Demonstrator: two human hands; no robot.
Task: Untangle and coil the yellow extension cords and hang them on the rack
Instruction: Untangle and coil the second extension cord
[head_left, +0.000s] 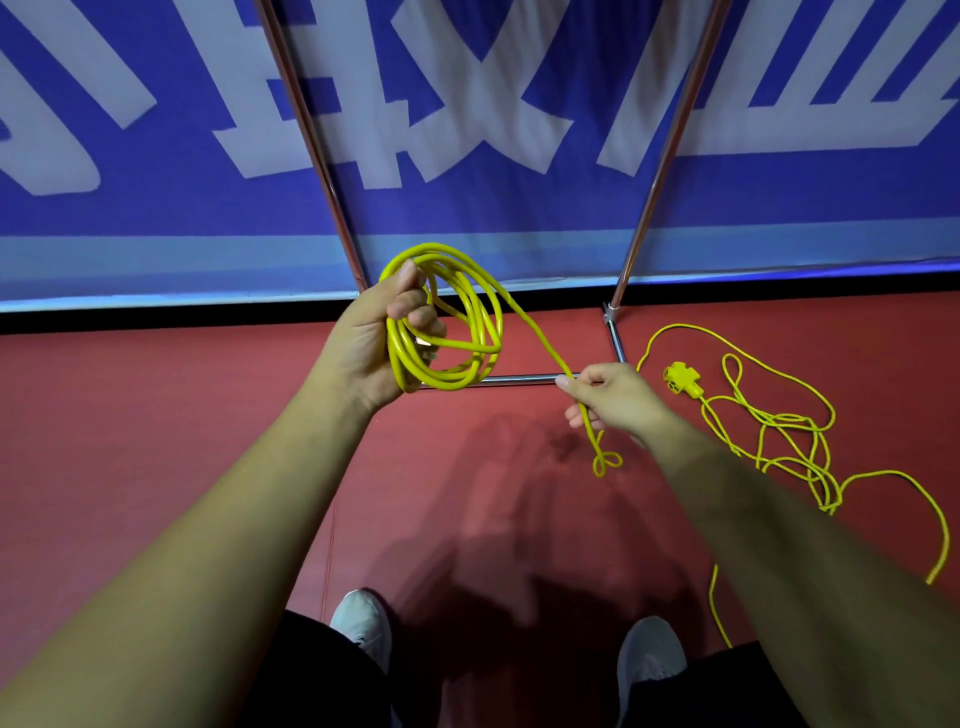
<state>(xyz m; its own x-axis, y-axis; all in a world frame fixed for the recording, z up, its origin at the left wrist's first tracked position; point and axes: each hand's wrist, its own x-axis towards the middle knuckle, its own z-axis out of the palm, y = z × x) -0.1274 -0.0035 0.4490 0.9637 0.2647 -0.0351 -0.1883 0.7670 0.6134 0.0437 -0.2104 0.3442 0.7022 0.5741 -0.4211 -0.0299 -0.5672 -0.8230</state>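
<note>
a coil of yellow extension cord (483, 322) is held up in front of the person, in the left hand (371, 340), whose fingers (415, 306) and thumb curl round the bundled loops. one strand (540, 338) runs from the top of the coil down to the right hand (610, 400), pinched between thumb and curled fingers; below that hand the cord ends in a small twisted loop (607, 462).

further right, a second length of yellow cord (784, 417) lies tangled in loose loops on the red floor (156, 415), with its yellow multi-outlet socket (678, 379) just beside the corner of the metal rack's base bar (519, 379). two rack poles (311, 140) rise in front of a blue banner (467, 208) with white characters. white shoes (363, 623) show at the bottom.
</note>
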